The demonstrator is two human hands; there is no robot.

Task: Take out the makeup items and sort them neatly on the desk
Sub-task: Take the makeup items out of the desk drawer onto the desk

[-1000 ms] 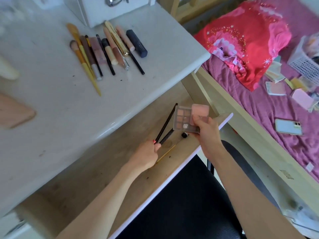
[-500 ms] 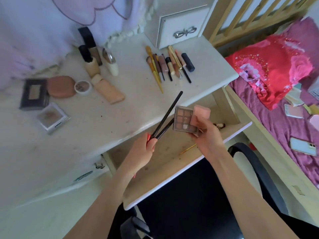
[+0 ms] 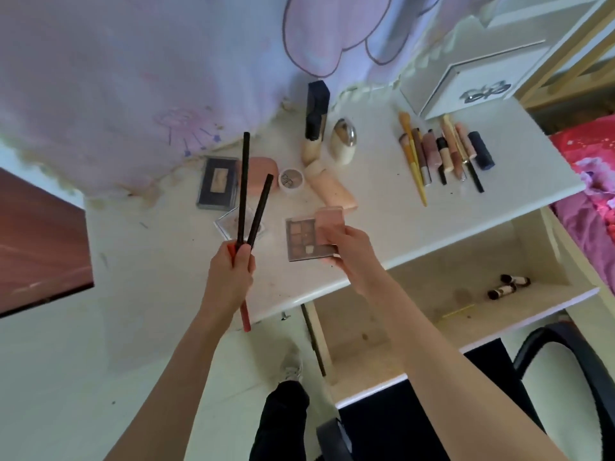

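Note:
My left hand (image 3: 233,274) grips two long black pencils (image 3: 249,201) that fan upward, plus a red one (image 3: 245,316) poking out below the fist. My right hand (image 3: 347,249) holds an eyeshadow palette (image 3: 301,239) with a pink compact (image 3: 329,221) stacked on it, just above the white desk (image 3: 382,221). Both hands hover over the desk's middle. A row of brushes and sticks (image 3: 446,154) lies at the desk's right. The open drawer (image 3: 416,314) below holds two small tubes (image 3: 507,286) and a thin yellow stick (image 3: 457,312).
Behind my hands lie a dark palette (image 3: 216,183), a clear compact (image 3: 226,224), a peach case (image 3: 263,173), a small jar (image 3: 292,179), a peach tube (image 3: 332,191) and upright bottles (image 3: 316,128). A white drawer box (image 3: 476,81) stands back right. A black chair (image 3: 565,367) sits below the drawer.
Both hands rose from the drawer to above the desk's middle, carrying the pencils and the palette with compact. The view swung left and up, showing more of the desk.

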